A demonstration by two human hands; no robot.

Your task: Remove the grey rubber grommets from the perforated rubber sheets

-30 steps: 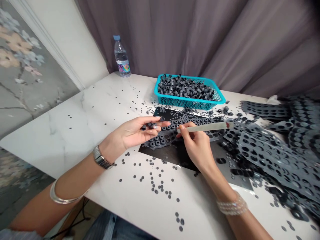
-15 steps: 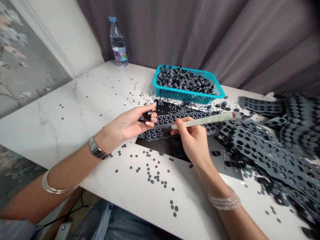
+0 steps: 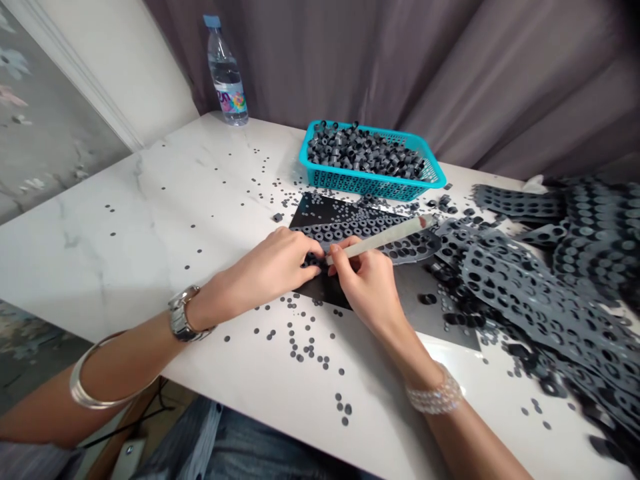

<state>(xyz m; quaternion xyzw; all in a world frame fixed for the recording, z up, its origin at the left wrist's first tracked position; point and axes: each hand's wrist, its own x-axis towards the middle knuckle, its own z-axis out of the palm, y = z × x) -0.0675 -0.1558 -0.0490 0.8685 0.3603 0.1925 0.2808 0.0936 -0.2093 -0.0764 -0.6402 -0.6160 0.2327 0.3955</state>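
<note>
A grey rubber sheet (image 3: 345, 231) with rows of ring-shaped parts lies on a black mat (image 3: 425, 307). At its left end, my left hand (image 3: 273, 267) is palm down, thumb and forefinger closed on the sheet's edge by a few rings. My right hand (image 3: 367, 280) grips a pale, wrapped stick-like tool (image 3: 387, 239) like a pen. The tool slants up to the right, its working tip down among the rings near my left fingertips and hidden. Just beyond my left hand, a small black rubber piece (image 3: 278, 217) sits on the white table.
Behind the mat stands a turquoise basket (image 3: 370, 187) heaped with small black rubber pieces. Perforated rubber sheets (image 3: 540, 287) pile up at right. Small dark discs (image 3: 310, 350) are scattered over the marbled table (image 3: 150, 253). A water bottle (image 3: 227, 83) stands at the back left.
My left hand has turned from palm up, with black pieces in its fingers, to palm down on the sheet. A piece now lies behind it. The right hand shifted slightly left with the tool.
</note>
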